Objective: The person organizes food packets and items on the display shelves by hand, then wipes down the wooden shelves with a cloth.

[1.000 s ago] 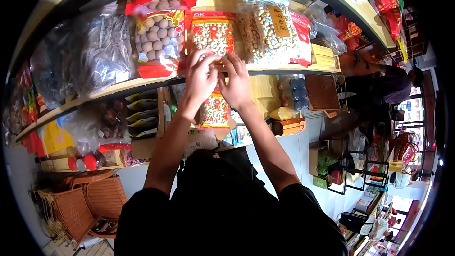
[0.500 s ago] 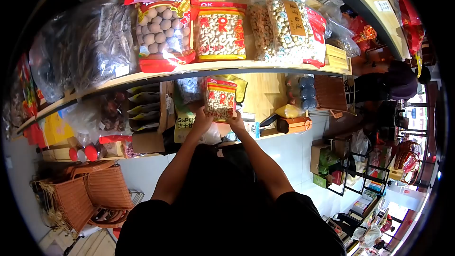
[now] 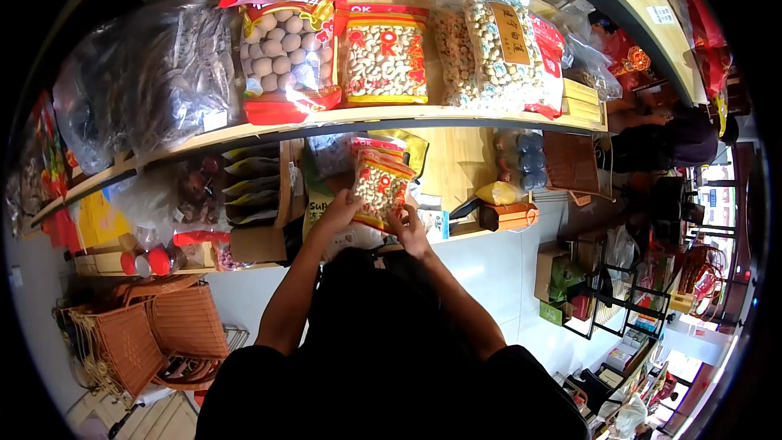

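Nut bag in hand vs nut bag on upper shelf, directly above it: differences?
Pose: the held bag is tilted; the shelf bag sits nearly straight.
Support: the left hand and right hand grip the held bag; the shelf bag rests on the upper shelf, untouched.
Apparent size: the held bag looks smaller than the shelf bag; true sizes unclear.
Shared: pale nuts behind clear film, red printing.

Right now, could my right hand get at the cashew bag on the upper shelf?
Probably yes: nothing stands before the upper bag, though the right hand is on the held bag.
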Demonstrator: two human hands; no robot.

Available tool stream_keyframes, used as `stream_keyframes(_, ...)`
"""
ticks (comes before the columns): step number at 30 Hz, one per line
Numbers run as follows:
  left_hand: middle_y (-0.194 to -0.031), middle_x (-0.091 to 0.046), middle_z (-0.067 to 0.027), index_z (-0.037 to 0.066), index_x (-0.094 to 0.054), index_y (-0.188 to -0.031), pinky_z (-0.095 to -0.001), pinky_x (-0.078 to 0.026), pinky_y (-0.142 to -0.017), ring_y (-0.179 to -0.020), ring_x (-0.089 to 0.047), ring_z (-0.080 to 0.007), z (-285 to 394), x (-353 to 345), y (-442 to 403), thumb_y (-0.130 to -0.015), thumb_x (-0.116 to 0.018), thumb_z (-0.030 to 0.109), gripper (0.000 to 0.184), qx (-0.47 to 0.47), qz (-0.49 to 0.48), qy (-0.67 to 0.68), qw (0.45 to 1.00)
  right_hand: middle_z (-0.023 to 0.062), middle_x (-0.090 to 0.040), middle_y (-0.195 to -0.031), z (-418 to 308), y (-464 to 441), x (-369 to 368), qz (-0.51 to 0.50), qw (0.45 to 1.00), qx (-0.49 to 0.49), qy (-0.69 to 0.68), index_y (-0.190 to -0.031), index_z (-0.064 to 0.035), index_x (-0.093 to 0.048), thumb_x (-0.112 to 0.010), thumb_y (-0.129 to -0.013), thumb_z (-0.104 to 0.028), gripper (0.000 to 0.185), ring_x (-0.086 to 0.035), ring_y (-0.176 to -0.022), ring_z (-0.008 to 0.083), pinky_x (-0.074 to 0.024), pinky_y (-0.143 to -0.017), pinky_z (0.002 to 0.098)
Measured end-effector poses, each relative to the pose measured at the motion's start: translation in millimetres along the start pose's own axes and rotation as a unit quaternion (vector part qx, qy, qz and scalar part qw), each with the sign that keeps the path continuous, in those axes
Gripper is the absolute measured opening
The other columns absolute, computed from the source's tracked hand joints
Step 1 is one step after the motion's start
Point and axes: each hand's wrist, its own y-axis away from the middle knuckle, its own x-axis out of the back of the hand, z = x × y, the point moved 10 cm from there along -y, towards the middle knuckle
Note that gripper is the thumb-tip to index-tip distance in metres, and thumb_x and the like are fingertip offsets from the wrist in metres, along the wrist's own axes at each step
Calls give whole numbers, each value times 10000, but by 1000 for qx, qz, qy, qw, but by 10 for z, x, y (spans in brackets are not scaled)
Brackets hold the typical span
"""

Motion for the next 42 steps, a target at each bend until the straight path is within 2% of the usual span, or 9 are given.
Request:
stream_keyframes(4, -1200, -574, -152, -9, -425, -1269, -323, -484, -873, -1058, -585, -196, 604, 32, 787, -959, -585, 341, 494, -26, -66, 129, 989, 97, -601, -888, -483, 482, 87, 4, 999, 50, 4, -1354, 26, -427, -686, -897, -251, 593, -558, -768, 151, -472, -684, 291)
stream_keyframes(10, -1092, -566, -80, 6, -381, -1302, -272, -476, -822, -956, -563, -111, 1130, 104, 1422, -986, -546, 171, 393, -157, -44, 198, 967, 99, -595, -937, -993, 943, 274, 59, 981, 182, 22, -1340, 28, -454, -722, -859, -180, 589, -548, -809, 157, -481, -747, 310)
stream_keyframes(14, -1067, -592, -81, 0, -402, -1275, -284, -484, -797, -936, -583, -123, 1670, 267, 1593, -978, -540, 128, 351, -248, -4, 196, 949, 127, -596, -965, -1688, 1152, 436, 139, 894, 420, 67, -1312, 93, -468, -717, -836, -151, 590, -575, -799, 196, -489, -729, 307)
stream_keyframes(20, -1165, -608, -224, -34, -360, -1395, -366, -498, -879, -1046, -623, -251, 2938, 773, 1264, -981, -532, 208, 509, -407, 144, 51, 901, 98, -587, -989, -2666, 592, 534, 115, 929, 353, -4, -1422, 36, -384, -576, -949, -108, 530, -565, -702, 92, -457, -569, 226)
stream_keyframes(22, -1291, -525, -291, -55, -312, -1422, -422, -423, -1011, -1163, -559, -383, 3122, 895, 998, -973, -527, 217, 567, -345, 180, -22, 921, 111, -594, -1022, -2938, 390, 536, 103, 936, 328, -81, -1446, 6, -366, -562, -968, -121, 532, -546, -641, 60, -435, -532, 204)
stream_keyframes(26, -1370, -433, -248, 0, -394, -1397, -392, -376, -1056, -1279, -450, -344, 3452, 1026, 759, -964, -515, 155, 476, -385, 282, -132, 869, 103, -586, -1070, -3276, 91, 561, 57, 905, 396, -146, -1448, -41, -387, -543, -922, 29, 553, -580, -773, 102, -491, -655, 236)
stream_keyframes(30, -1462, -304, -244, 11, -422, -1386, -440, -324, -1093, -1250, -417, -404, 3527, 734, 699, -944, -529, 227, 503, -364, 318, -301, 822, 143, -587, -1164, -3376, -21, 614, 173, 872, 447, 102, -1314, -62, -575, -605, -851, 64, 481, -589, -988, 159, -497, -858, 262)
stream_keyframes(36, -1523, -275, -132, 240, -404, -1445, -554, -227, -1103, -1390, -260, -371, 3481, 467, 831, -852, -658, 263, 645, -405, 308, -386, 770, 221, -553, -1128, -3156, -103, 582, 168, 895, 386, 150, -1290, -161, -602, -641, -881, -60, 423, -659, -784, 264, -536, -802, 336)
stream_keyframes(42, -1468, -357, -135, 199, -426, -1432, -475, -324, -1071, -1334, -357, -352, 3530, 632, 819, -816, -696, 176, 673, -456, 277, -402, 744, 219, -613, -973, -3202, 10, 445, 167, 851, 450, 214, -1322, -172, -575, -626, -899, -114, 430, -663, -806, 339, -521, -809, 422)
